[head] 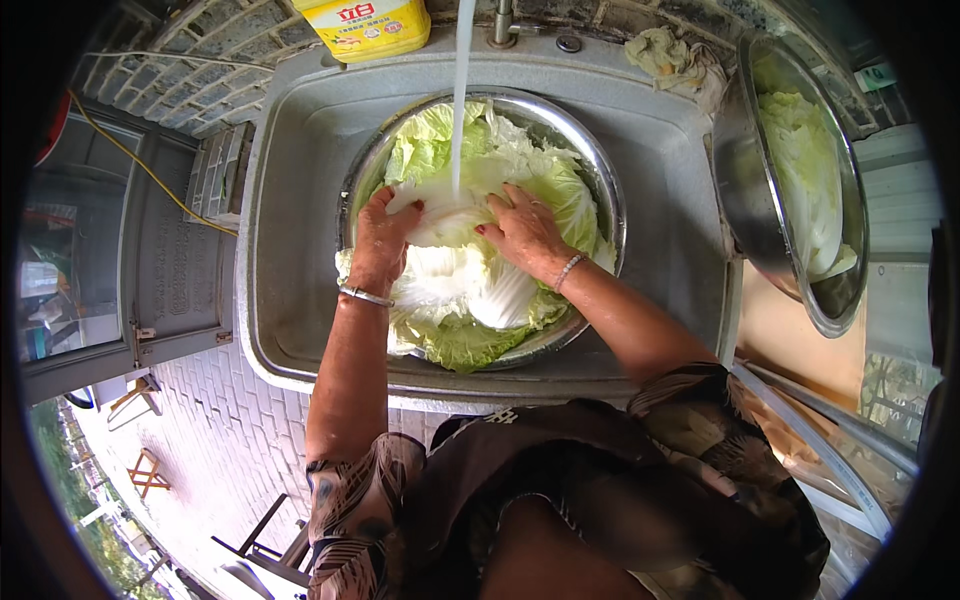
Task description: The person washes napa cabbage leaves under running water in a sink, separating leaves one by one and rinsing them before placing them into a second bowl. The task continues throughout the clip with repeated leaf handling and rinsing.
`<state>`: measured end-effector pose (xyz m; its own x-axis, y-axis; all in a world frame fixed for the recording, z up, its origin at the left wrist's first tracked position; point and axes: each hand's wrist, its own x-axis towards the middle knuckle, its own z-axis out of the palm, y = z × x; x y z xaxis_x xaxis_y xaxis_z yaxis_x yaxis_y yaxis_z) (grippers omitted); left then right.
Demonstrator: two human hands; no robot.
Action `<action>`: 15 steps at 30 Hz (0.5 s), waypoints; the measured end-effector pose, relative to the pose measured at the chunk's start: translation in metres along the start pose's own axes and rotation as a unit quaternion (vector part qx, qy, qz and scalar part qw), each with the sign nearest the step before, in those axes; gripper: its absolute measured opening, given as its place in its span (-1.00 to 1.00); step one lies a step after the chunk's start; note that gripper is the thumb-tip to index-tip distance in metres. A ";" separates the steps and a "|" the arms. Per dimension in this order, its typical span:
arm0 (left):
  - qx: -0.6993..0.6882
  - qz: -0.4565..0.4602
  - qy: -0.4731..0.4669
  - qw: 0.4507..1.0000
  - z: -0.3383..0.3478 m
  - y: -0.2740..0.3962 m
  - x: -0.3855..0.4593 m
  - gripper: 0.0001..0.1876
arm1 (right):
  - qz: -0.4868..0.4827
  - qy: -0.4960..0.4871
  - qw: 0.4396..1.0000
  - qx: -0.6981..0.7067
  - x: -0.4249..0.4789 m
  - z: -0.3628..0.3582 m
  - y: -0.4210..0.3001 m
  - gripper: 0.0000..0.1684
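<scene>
In the stone sink (667, 225) stands a wide stainless steel basin (592, 142) heaped with napa cabbage leaves (517, 292). Water from above falls in a stream (460, 90) onto a pale cabbage leaf (450, 221) near the basin's middle. My left hand (384, 234) grips the left side of this leaf between thumb and fingers. On its right side my right hand (525, 231) has hold of it, thumb towards the stream and fingers spread over the leaf. The undersides of both hands are hidden.
A tilted metal basin (757, 187) with cabbage pieces (806, 180) rests on the sink's right rim. Behind the sink are a yellow detergent jug (367, 26), a metal tap fitting (504, 26) and a crumpled cloth (667, 56). A clear hose (817, 442) runs at the lower right.
</scene>
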<state>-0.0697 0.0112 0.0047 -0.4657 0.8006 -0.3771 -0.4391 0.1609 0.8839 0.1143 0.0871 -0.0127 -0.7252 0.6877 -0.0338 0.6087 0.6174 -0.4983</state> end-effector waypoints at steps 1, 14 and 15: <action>0.033 0.024 0.002 0.999 -0.001 -0.003 0.006 -0.62 | -0.004 0.012 0.999 0.040 0.001 -0.003 -0.006 -0.44; 0.431 0.348 -0.130 0.822 0.073 -0.012 -0.081 -0.44 | 0.235 -0.040 0.600 0.763 0.005 -0.043 -0.003 -0.83; 0.421 0.363 -0.137 0.820 0.070 -0.010 -0.085 -0.43 | 0.221 -0.053 0.582 0.781 0.001 -0.047 0.003 -0.84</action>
<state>0.0275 -0.0180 0.0471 -0.1291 0.9431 0.3066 0.6162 -0.1659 0.7699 0.1302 0.1077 0.0270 -0.6746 0.5693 -0.4699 -0.2320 -0.7678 -0.5972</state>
